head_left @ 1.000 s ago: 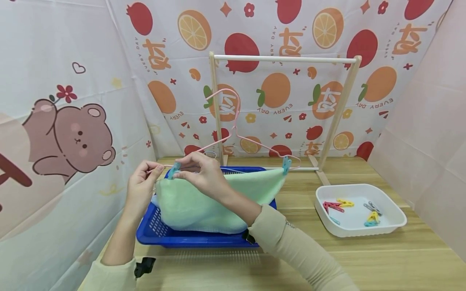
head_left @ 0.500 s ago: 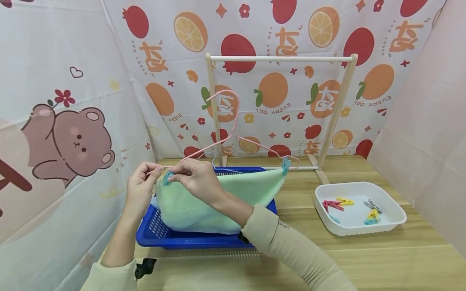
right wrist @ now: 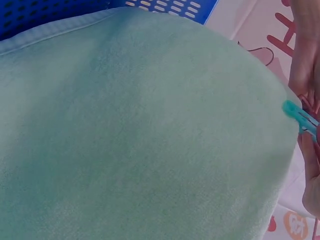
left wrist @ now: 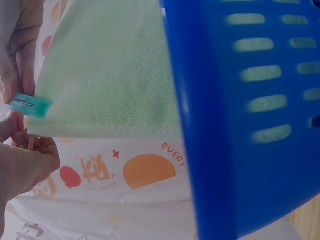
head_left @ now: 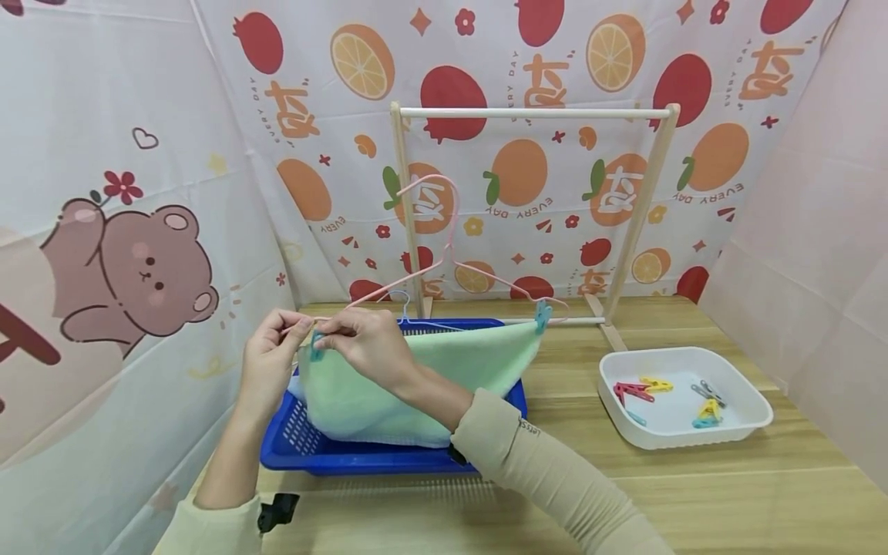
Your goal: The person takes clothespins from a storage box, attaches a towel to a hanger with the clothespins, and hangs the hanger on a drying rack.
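Note:
My left hand pinches the left end of a pink wire hanger, whose hook points up. With thumb and fingertips my right hand grips a teal clothespin at the upper left corner of a pale green towel. In the left wrist view that clothespin lies across the towel's edge, close to both hands. A second teal clothespin fastens the towel's other corner near the hanger's right end. The towel hangs down in front of and over a blue basket.
A white tray with several red, yellow, grey and teal clothespins stands on the right of the wooden table. Behind the basket rises a wooden rack with a white top bar. A light blue hanger pokes up from the basket.
My right hand has shifted a little left and down with the clothespin, which now sits lower on the towel's corner and more upright. The left hand has kept its place on the hanger.

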The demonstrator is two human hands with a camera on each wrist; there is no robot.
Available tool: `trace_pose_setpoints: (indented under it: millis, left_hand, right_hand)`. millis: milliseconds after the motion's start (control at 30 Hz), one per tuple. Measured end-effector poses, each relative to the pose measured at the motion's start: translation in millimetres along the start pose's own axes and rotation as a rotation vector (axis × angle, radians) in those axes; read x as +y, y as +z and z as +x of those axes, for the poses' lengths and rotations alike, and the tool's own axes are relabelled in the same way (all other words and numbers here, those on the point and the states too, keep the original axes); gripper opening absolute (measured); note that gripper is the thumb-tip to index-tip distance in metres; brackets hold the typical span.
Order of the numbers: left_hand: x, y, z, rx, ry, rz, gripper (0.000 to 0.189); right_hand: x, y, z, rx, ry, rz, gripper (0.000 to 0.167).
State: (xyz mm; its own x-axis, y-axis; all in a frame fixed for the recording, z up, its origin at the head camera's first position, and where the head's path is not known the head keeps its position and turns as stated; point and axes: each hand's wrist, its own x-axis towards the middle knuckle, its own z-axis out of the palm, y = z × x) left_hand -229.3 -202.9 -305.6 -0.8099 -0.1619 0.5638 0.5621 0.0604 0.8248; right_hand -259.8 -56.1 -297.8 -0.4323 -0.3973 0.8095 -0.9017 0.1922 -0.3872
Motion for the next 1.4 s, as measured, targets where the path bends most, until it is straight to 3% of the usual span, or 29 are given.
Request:
trace_pose_setpoints:
  millis: [167,300,500,767,1033,1400]
  left_hand:
    - [-3.6,-2.1,0.2,0.008,-0.011,-0.029,0.012]
    - [-5.3,-3.9,-0.1,0.005,-0.007,-0.049,0.009]
    - [-5.4,-3.7,0.0,-0.004,0.002,-0.071,0.012]
    - [-5.6,-2.4,-0.7,0.005,0.002,-0.083,0.016]
    - [-4.0,-2.5,-1.3,-0.009,0.021,-0.097,0.015]
    - [-4.9,-2.5,-2.7,0.005,0.034,-0.095,0.010]
  right_hand:
    - [2.0,1.3,-0.9,-0.054,-0.003,-0.058,0.025]
    - [0.9,0.9,-2.0,-0.069,-0.058,-0.112,0.031]
    - [-3.0,-1.1,-3.1,-0.049,-0.161,-0.225,0.032]
    - [-3.7,-2.8,-4.8,-0.060,-0.216,-0.292,0.028]
    - [-2.5,-2.9,-4.7,-0.060,-0.198,-0.284,0.019]
    - [-1.4,-5.9,0.9,-0.118,-0.097,-0.240,0.019]
